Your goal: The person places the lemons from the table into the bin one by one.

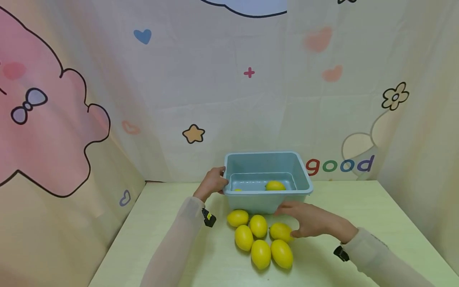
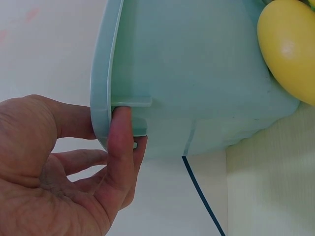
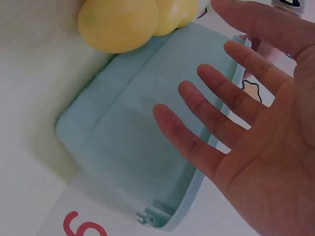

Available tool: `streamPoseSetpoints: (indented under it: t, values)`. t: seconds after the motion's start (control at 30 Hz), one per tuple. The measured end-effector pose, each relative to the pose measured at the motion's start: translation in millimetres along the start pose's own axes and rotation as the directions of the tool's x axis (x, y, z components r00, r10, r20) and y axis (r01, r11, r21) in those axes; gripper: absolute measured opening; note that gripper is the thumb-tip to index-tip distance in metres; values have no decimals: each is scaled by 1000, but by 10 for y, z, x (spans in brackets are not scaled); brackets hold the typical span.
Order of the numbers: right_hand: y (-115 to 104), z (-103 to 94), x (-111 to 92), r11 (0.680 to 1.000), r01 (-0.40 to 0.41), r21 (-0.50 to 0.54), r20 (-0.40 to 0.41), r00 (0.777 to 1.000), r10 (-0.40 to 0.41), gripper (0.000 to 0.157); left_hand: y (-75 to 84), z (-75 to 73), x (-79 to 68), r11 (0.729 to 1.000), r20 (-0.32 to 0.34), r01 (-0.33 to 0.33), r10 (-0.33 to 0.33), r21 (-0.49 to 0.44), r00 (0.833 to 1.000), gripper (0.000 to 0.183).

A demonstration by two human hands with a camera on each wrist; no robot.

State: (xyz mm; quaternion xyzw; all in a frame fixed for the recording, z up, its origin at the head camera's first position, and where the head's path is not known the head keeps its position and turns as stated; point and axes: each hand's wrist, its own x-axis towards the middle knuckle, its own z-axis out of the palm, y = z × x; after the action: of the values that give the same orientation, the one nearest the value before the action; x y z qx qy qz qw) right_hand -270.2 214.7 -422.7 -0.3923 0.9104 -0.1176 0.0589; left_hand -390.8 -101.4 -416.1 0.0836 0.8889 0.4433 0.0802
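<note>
A light blue plastic bin (image 1: 267, 202) stands at the back of the table. My left hand (image 1: 212, 182) grips its left rim; the left wrist view shows the fingers (image 2: 120, 152) curled under the rim edge. Inside lies a lemon (image 1: 275, 185), and a sliver of another yellow one shows by the front wall. In front of the bin, several lemons (image 1: 261, 254) are grouped on the table. My right hand (image 1: 312, 219) hovers over the rightmost lemon (image 1: 281, 232), its spread fingers (image 3: 189, 135) empty and facing the bin's front.
The pale wooden table (image 1: 344, 203) reaches back to a printed curtain (image 1: 215, 91) right behind the bin. More curtain hangs on the left and right sides. Black devices (image 1: 208, 217) are strapped to both wrists.
</note>
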Motion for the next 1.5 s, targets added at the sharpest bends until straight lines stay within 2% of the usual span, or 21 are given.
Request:
streamPoseSetpoints:
  t: [0.23,0.57,0.77,1.17,1.5]
  values:
    - [-8,147,58,997,57,-47,38,998,-55,59,14,-6,-28,1000,5,1,-1,-9,1000,53]
    - [-25,286,88,999,-6,-50,93,996,11,62,15,-5,-28,1000,13,7,-7,-15,1000,52]
    - [-18,362,106,998,-15,-53,116,993,21,59,11,0,-18,1000,7,5,-5,-1,1000,50]
    - [55,494,147,995,-44,-90,107,993,54,57,9,-2,-19,1000,-1,4,-4,-9,1000,52]
    - [172,601,110,996,-31,-82,79,996,37,42,10,7,-20,1000,-8,12,-12,7,1000,52]
